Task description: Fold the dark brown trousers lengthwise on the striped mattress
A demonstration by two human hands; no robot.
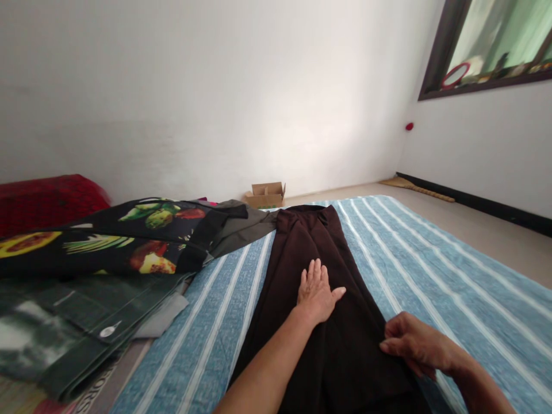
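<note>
Dark brown pants (297,259) with a gathered waist lie lengthwise on the striped bedding, waist at the far end and lower part running out of view towards me. My left hand (317,293) rests flat on the middle of the cloth, fingers stretched and thumb out to the side. At the right edge of the pants, my right hand (416,342) is closed, its thumb and fingertips pinching the fabric border. Its other fingers are curled and partly hidden.
Blue bedding with white stripes (431,270) spreads beneath. At left lie a black fruit-print garment (159,230), a dark green garment with a button (107,310) and a red cloth (52,198). A cardboard box (265,198) stands by the wall; a window (495,46) is at upper right.
</note>
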